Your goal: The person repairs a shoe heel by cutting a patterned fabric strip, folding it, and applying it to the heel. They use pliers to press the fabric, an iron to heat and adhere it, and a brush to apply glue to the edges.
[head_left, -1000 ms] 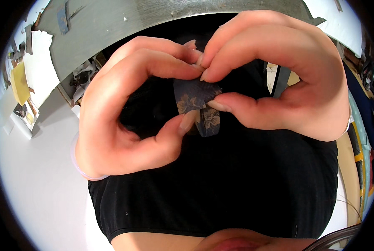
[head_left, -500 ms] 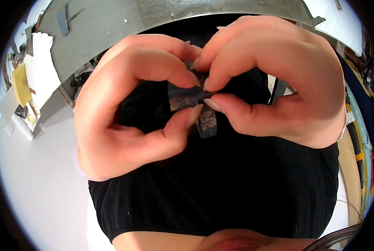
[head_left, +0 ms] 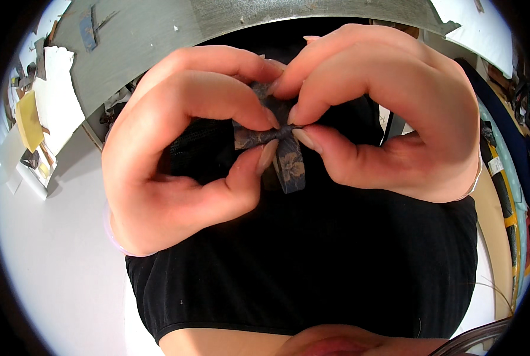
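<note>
By the bench [head_left: 146,53], your left hand [head_left: 146,154] and right hand [head_left: 449,124] pinch floral ribbon [head_left: 291,169], fingers [head_left: 229,102] nearly closed. Likely light, soft: hold its gather [head_left: 284,132].

There're 2 hands [head_left: 140,163], 1 floral fabric pc [head_left: 292,168] & 1 ylw block [head_left: 29,121].

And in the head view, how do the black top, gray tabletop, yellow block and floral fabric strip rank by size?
Largest: black top
Next: gray tabletop
Smallest: floral fabric strip and yellow block, too alike to rank.
</note>
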Motion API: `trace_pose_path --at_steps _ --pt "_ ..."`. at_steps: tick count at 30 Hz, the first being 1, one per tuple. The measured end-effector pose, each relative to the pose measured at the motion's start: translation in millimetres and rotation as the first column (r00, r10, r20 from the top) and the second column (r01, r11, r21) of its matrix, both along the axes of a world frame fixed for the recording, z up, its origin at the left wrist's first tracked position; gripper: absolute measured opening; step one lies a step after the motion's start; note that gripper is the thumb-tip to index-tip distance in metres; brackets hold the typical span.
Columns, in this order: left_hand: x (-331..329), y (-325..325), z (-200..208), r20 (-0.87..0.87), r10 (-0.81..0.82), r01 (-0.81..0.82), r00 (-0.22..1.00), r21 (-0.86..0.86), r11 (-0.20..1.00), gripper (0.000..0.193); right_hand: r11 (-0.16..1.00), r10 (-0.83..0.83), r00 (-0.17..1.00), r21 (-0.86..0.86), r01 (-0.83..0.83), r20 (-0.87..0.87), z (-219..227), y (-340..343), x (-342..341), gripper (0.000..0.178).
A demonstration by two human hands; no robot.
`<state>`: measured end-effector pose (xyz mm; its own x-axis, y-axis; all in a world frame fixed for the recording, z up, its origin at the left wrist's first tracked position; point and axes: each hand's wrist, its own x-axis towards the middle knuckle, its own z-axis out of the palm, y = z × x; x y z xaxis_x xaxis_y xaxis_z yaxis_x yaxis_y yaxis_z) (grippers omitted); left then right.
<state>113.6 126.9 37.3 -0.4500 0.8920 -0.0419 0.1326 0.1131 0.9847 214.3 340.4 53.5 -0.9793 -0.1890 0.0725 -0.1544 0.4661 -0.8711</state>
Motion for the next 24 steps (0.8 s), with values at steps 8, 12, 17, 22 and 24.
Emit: trace_pose_path --at_steps 8,12,17,22,24 --pt "6.4 2.1 6.7 0.015 0.073 -0.072 0.997 -0.050 0.996 0.028 0.968 -0.171 0.979 -0.203 0.145 -0.114 -31.4 -12.0 15.1 0.028" --pt "4.3 2.8 7.6 -0.003 0.066 -0.066 0.998 -0.074 0.995 0.026 0.969 -0.151 0.982 -0.214 0.124 -0.117 -33.2 -10.0 13.5 0.029" --pt "6.2 4.7 12.4 0.028 0.100 -0.096 0.995 -0.120 0.988 0.024 0.981 -0.080 0.995 -0.182 0.068 -0.062 -26.6 -5.2 9.7 0.030" --pt "5.8 5.6 13.6 0.054 0.117 -0.109 0.992 -0.132 0.985 0.022 0.998 0.043 0.999 -0.050 -0.044 -0.021 -7.4 5.7 -3.6 0.032" --pt "5.5 4.9 11.3 0.050 0.112 -0.106 0.992 -0.118 0.987 0.021 0.990 -0.028 0.995 -0.142 0.014 -0.099 -28.7 -1.7 2.3 0.033"
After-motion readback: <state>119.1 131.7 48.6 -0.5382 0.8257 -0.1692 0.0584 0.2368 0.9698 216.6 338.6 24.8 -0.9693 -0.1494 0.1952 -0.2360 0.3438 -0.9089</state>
